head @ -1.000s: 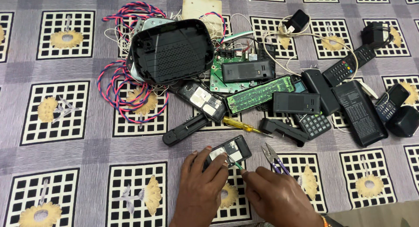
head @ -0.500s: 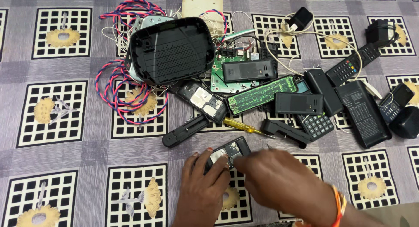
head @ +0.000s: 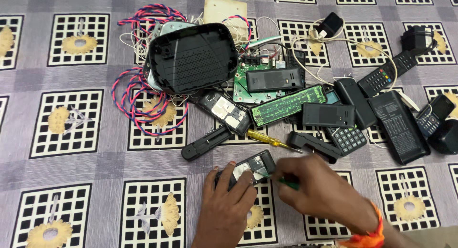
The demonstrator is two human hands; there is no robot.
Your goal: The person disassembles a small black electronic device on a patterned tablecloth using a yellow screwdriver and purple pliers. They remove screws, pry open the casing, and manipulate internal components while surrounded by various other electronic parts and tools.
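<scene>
Shifted rightward off the opened phone, the right hand grips a green-handled screwdriver; the phone is pinned by the left hand. Unscrewing is judged underway; steady tip seating is needed next.

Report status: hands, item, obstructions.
Left hand pins opened phone. Right hand grips green tool at it. Yellow screwdriver lies clear beyond.

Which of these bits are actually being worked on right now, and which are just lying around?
In hand:
left hand steadying the opened phone
right hand with a green-handled tool at it

Lying about:
yellow screwdriver
black vented cover
green circuit board
pink-and-blue wire
remote controls
</scene>
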